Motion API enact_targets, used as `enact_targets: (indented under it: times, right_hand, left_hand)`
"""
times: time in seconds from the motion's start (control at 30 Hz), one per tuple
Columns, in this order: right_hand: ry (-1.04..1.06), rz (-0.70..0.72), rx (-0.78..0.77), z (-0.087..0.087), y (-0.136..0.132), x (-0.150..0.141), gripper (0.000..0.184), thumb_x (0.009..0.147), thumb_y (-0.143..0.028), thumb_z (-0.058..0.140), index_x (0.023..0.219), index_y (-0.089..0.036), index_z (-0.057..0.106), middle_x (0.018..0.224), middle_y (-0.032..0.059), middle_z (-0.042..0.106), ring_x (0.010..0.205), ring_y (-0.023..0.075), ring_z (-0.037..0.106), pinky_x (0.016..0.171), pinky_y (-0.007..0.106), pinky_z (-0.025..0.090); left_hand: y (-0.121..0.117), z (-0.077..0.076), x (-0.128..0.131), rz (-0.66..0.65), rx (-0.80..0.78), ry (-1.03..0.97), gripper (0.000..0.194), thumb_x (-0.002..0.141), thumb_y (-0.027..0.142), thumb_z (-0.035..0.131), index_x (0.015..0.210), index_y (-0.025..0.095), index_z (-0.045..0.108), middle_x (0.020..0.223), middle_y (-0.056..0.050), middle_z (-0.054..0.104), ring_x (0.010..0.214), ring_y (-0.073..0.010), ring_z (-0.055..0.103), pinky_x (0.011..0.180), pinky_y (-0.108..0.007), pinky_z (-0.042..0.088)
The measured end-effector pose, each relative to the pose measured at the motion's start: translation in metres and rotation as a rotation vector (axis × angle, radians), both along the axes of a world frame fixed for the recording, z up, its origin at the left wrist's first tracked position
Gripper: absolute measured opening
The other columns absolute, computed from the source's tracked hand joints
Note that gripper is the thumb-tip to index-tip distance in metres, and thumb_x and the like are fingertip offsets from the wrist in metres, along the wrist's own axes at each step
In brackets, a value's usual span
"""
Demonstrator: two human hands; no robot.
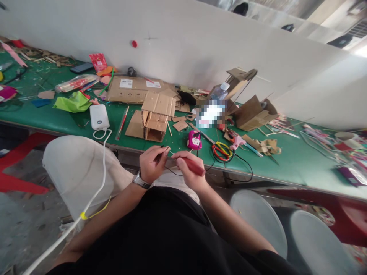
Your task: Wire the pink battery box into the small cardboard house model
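Note:
My right hand (189,170) is wrapped round a red-handled screwdriver (195,167), whose thin metal shaft points left. Close to its tip, my left hand (151,162) pinches a small tan piece (168,148); the fingers hide most of it, and its kind is unclear. A thin black wire (173,172) hangs just below the hands. Both hands are over my lap at the table's front edge. Beyond them stands a cardboard box structure (158,105) with open compartments. A pink power socket (194,140) sits just past my right hand.
On the green table (289,160), scissors (222,152) with yellow and orange handles lie beside a pink glue gun (237,142). A white power bank (99,117) has a cable running to me. Farther back are flat cardboard (137,90) and a bottle (220,91). Stools (258,217) stand at right.

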State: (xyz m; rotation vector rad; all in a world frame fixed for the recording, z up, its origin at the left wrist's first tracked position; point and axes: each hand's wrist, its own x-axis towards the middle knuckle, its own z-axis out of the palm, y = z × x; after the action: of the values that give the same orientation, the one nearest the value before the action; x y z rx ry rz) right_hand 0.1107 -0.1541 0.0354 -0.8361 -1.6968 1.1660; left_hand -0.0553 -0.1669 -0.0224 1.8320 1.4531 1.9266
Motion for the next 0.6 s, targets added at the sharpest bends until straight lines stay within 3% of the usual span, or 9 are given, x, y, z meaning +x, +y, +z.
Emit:
enact_targets:
  times: [0.07, 0.13, 0.3, 0.43, 0.6]
  right_hand:
    - [-0.187, 0.079, 0.273, 0.005, 0.002, 0.005, 0.014, 0.098, -0.027, 0.064, 0.103, -0.023, 0.076, 0.09, 0.0058, 0.073, 0.079, 0.0178, 0.067, 0.076, 0.033, 0.056]
    - [-0.31, 0.164, 0.46, 0.009, 0.007, 0.009, 0.017, 0.097, -0.021, 0.064, 0.108, -0.023, 0.076, 0.094, 0.0071, 0.072, 0.083, 0.0184, 0.067, 0.077, 0.032, 0.056]
    - [-0.568, 0.293, 0.699, 0.017, 0.023, 0.021, 0.018, 0.098, -0.022, 0.063, 0.109, -0.022, 0.078, 0.088, 0.0066, 0.065, 0.076, 0.0176, 0.059, 0.07, 0.03, 0.052]
    - [-0.623, 0.33, 0.706, 0.019, 0.027, 0.026, 0.018, 0.099, -0.025, 0.063, 0.107, -0.022, 0.078, 0.086, 0.0061, 0.065, 0.074, 0.0172, 0.059, 0.069, 0.03, 0.05]
    - [-0.332, 0.231, 0.404, 0.015, 0.018, 0.02, 0.016, 0.101, -0.028, 0.064, 0.111, -0.023, 0.075, 0.098, 0.0075, 0.075, 0.084, 0.0183, 0.069, 0.077, 0.032, 0.056]
  left_hand:
    - [0.0, 0.0, 0.0, -0.016, -0.02, -0.036, 0.014, 0.1, 0.027, 0.068, 0.102, 0.018, 0.079, 0.092, -0.008, 0.08, 0.084, -0.017, 0.074, 0.077, -0.029, 0.059]
    - [0.001, 0.0, -0.001, -0.034, -0.042, -0.07, 0.014, 0.1, 0.028, 0.068, 0.1, 0.018, 0.079, 0.09, -0.007, 0.079, 0.081, -0.0161, 0.073, 0.074, -0.028, 0.057]
    - [0.005, -0.004, -0.002, -0.109, -0.147, -0.159, 0.017, 0.1, 0.032, 0.069, 0.096, 0.019, 0.079, 0.088, -0.006, 0.078, 0.078, -0.0157, 0.073, 0.072, -0.027, 0.056]
    - [0.006, -0.005, -0.002, -0.164, -0.214, -0.194, 0.019, 0.1, 0.035, 0.069, 0.095, 0.019, 0.079, 0.086, -0.006, 0.078, 0.077, -0.0161, 0.073, 0.072, -0.028, 0.056]
    - [0.007, -0.006, 0.0, -0.163, -0.181, -0.221, 0.018, 0.099, 0.035, 0.071, 0.1, 0.02, 0.081, 0.092, -0.007, 0.081, 0.082, -0.0169, 0.075, 0.077, -0.03, 0.059]
